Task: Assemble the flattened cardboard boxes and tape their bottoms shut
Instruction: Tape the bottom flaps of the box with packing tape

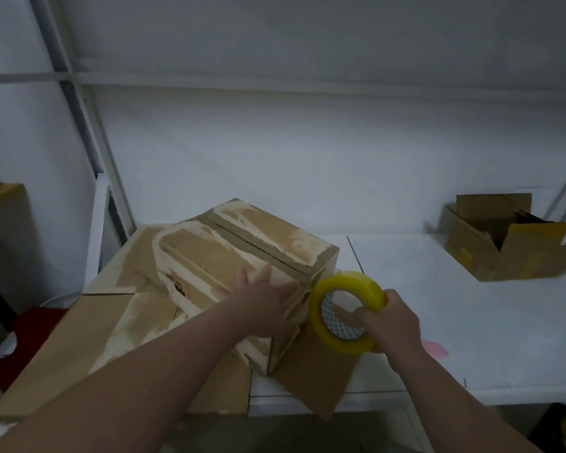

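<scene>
A worn brown cardboard box [242, 250] stands bottom-up on the white table [438, 305], its flaps folded together with a seam across the top. My left hand [262, 302] lies flat on the box's near top edge, fingers straight. My right hand [389, 322] grips a yellow roll of tape [345, 310] just right of the box's near corner, roll held upright. Flattened cardboard [95, 338] lies under and left of the box.
An open cardboard box [510, 246] sits at the table's far right. A pink spot [437, 349] marks the table near my right wrist. A red object [30, 335] lies low at the left, beyond the table edge. A white wall stands behind the table.
</scene>
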Available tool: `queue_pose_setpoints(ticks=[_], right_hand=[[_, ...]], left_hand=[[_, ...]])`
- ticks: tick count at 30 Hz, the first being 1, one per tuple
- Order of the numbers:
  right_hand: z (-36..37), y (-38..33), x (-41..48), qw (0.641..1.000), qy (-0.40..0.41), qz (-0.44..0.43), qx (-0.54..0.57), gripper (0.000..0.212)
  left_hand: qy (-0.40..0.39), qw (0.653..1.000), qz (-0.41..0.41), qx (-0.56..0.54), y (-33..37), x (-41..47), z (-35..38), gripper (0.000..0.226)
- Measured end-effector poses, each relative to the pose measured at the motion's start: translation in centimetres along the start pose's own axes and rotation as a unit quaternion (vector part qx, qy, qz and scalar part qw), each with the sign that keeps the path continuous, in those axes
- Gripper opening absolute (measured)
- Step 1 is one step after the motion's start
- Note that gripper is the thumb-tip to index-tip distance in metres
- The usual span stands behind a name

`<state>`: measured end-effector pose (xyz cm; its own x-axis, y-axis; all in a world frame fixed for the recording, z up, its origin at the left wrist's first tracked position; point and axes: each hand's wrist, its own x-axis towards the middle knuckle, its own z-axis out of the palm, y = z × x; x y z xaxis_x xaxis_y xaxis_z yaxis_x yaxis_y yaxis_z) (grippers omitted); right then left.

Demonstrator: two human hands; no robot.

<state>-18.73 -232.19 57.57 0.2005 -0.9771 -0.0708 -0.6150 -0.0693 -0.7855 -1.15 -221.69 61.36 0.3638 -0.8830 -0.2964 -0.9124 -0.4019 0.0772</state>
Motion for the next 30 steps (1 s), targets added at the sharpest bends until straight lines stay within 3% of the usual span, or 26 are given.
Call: queue_pose_setpoints(ticks=[5,8,11,15,20,25,30], right_hand=[[0.5,-0.3,-0.8,0.996,-0.061,-0.043,-0.044,0.053],[-0.1,0.0,-1.1,0.987,-0.150,-0.047,-0.018,0.054],[-1.2,-0.2,-2.2,0.964,-0.263,-0.038,0.031,0.040],[-2.5,-0.1,-2.8,0.935,-0.349,-0.008,0.065,0.050],[-1.9,-0.6,-3.4,0.874,-0.482,0.046,0.041,0.060],[-2.8,-0.1,-3.9,0.834,-0.540,0.073,0.083,0.047],[-1.3,-0.7,-4.0,0.875,-0.461,0.065,0.134,0.049]], left_hand=[[0.001,0.998,0.065,0.016,-1.1,-1.1,-0.9,0.067],[0.001,0.993,0.107,0.040,-2.3,-0.6,-0.6,0.062],[-0.008,0.990,0.141,0.011,-3.6,-0.1,-0.3,0.063],[-0.033,0.983,0.181,0.007,-3.7,-0.7,-1.1,0.068],[-0.023,0.971,0.236,0.034,-3.0,-1.5,-0.2,0.074],[0.004,0.966,0.259,-0.013,-4.0,-1.4,1.1,0.081],[0.060,0.983,0.165,-0.062,-4.2,0.8,1.0,0.091]])
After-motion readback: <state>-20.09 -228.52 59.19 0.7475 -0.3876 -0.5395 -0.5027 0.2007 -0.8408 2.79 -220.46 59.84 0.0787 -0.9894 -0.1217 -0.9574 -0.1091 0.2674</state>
